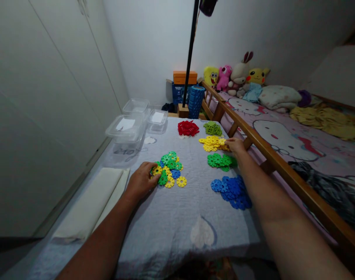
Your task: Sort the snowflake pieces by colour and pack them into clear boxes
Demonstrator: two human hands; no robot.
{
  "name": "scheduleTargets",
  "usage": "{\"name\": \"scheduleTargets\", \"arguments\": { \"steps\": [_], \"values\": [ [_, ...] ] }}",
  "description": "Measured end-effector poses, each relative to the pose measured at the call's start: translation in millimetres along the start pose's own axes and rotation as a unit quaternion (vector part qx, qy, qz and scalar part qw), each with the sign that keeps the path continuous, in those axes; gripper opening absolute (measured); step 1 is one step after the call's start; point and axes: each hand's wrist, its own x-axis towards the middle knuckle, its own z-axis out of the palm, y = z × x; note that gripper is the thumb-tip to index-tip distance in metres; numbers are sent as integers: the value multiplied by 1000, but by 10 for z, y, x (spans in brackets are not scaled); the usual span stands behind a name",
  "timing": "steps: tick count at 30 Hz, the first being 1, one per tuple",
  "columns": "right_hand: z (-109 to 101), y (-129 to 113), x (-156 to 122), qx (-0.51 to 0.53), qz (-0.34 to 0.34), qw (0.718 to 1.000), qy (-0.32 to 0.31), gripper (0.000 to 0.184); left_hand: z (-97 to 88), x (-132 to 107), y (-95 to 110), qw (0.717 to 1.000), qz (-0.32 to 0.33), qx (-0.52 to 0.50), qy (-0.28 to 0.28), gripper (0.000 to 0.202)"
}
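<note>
A mixed heap of green, yellow and blue notched snowflake discs (171, 164) lies in the middle of the table. My left hand (143, 179) is at its left edge, thumb and fingers closed on a yellow snowflake disc (157, 170). Over on the right, my right hand (235, 144) pinches the edge of a yellow disc at the yellow pile (211, 142). Nearer me are a green pile (220, 160) and a blue pile (233, 191). Red pieces (188, 128) and light green pieces (213, 128) form two piles farther back.
Clear plastic boxes (126, 134) stand at the back left, some with white paper on top. Folded cream cloth (91, 200) lies on the left. A wooden bed rail (253, 140) borders the right side; a black pole (190, 54) rises behind the table.
</note>
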Motion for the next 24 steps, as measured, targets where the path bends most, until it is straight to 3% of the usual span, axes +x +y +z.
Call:
{"name": "scheduleTargets", "arguments": {
  "steps": [7, 13, 18, 24],
  "values": [
    [227, 63, 176, -14, 9, 1000, 15, 16, -3, -1, 0, 1000, 1, -7, 0, 33],
    [249, 157, 234, -29, 4, 999, 16, 12, -30, 1, 27, 1000, -5, -4, -7, 34],
    [175, 129, 159, -23, -7, 1000, 13, 10, -14, 1, 20, 1000, -2, -5, -5, 34],
    [117, -77, -102, 13, -47, 999, -11, 13, -10, 1, 13, 1000, -4, -5, -10, 35]
  ]
}}
